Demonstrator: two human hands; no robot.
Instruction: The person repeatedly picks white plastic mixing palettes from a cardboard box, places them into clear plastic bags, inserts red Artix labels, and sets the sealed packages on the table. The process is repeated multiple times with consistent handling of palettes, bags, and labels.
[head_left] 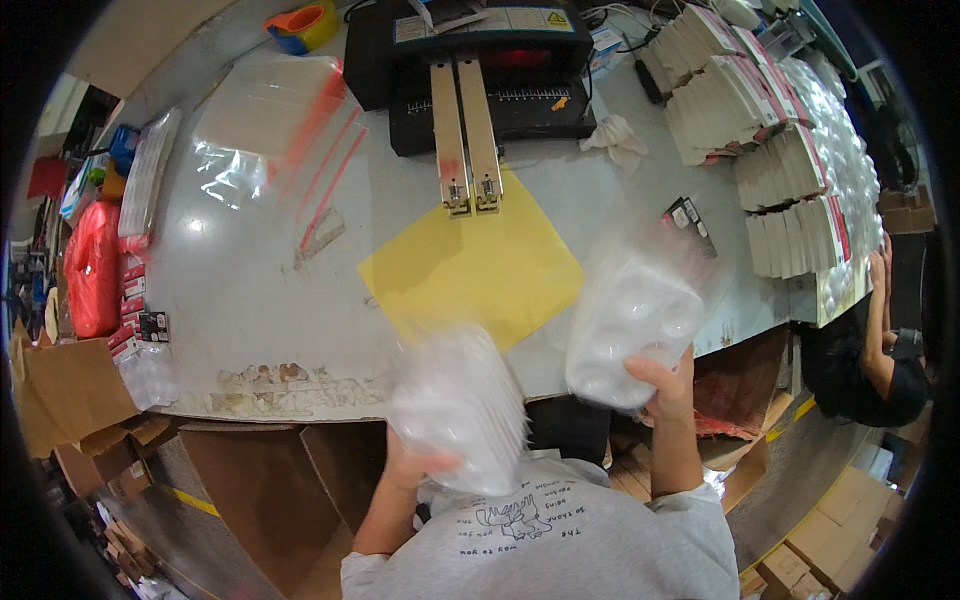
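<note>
At stained grey table (220, 325), hands (667, 388) hold plastic trays (635, 315); cartons (245, 480) below.

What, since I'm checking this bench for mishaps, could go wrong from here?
The clear plastic stack in the left hand might slip or fan apart, as it has many thin layers. The clear plastic shells in the right hand might knock the black card near them. The yellow sheet might get nudged, with both handfuls close to it.
</note>
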